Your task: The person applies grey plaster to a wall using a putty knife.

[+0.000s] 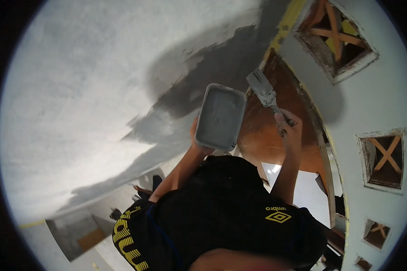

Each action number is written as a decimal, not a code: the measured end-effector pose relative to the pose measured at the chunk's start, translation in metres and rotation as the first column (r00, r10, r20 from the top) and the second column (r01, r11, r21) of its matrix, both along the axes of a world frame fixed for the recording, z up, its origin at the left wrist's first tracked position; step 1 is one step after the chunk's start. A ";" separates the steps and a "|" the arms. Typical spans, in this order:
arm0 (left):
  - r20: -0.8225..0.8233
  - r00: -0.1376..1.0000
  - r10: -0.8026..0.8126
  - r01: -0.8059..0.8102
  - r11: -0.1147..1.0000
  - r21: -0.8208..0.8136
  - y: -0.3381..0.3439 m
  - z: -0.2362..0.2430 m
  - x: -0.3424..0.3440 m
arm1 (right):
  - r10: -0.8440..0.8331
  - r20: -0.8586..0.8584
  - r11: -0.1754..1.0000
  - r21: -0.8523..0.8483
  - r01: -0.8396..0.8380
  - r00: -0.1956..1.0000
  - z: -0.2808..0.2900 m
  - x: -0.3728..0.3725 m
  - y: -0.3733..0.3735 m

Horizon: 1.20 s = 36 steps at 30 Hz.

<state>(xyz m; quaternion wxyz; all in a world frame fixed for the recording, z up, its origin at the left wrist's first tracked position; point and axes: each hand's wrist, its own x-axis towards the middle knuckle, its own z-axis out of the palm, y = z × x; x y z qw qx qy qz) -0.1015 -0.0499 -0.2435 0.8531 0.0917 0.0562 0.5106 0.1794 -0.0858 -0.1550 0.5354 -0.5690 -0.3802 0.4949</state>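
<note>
My left hand (196, 135) is wrapped round the side and underside of a rectangular grey tub (242, 118), tilted so its inside shows. Grey paint coats the inside of the tub. To its right, my right hand (289, 124) grips a flat paintbrush (263, 88) by the handle. The brush's bristles are smeared with grey and point up and left, apart from the large pale surface. On that pale surface, a ragged dark grey band (221, 61) runs beside the edge, just beyond the tub. A soft shadow overlaps this band.
Yellow tape (286, 27) lines the surface's edge. Right of it are a brown wooden panel (303, 131) and a white wall (348, 108) with framed square openings (386, 158) crossed by wooden strips. A grey recess (70, 232) is at lower left.
</note>
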 end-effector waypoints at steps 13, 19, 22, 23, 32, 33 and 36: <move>0.027 0.999 -0.020 0.022 0.997 -0.068 -0.005 -0.013 0.000 | 0.488 0.726 0.832 -0.219 -0.509 0.485 0.060 -0.066 0.020; -0.026 1.000 -0.011 0.007 0.991 -0.137 -0.007 -0.024 -0.006 | 0.515 0.689 0.832 -0.260 -0.490 0.510 0.065 -0.069 0.019; 0.002 1.000 0.026 -0.025 0.990 -0.136 -0.009 -0.028 -0.010 | 0.458 0.679 0.854 -0.155 -0.497 0.575 0.060 -0.065 0.015; 0.024 0.998 0.054 -0.050 0.991 -0.127 -0.009 -0.030 -0.012 | 0.454 0.653 0.866 -0.162 -0.474 0.606 0.061 -0.063 0.014; -0.035 0.988 0.152 -0.156 0.980 -0.123 -0.002 -0.020 -0.031 | 0.410 0.717 0.887 -0.167 -0.431 0.564 0.057 -0.057 0.016; -0.036 0.988 0.153 -0.156 0.980 -0.122 -0.002 -0.020 -0.031 | 0.423 0.711 0.884 -0.187 -0.429 0.562 0.059 -0.056 0.015; -0.067 0.983 0.171 -0.180 0.972 -0.153 -0.003 -0.018 -0.031 | 0.450 0.695 0.884 -0.260 -0.388 0.561 0.068 -0.052 0.012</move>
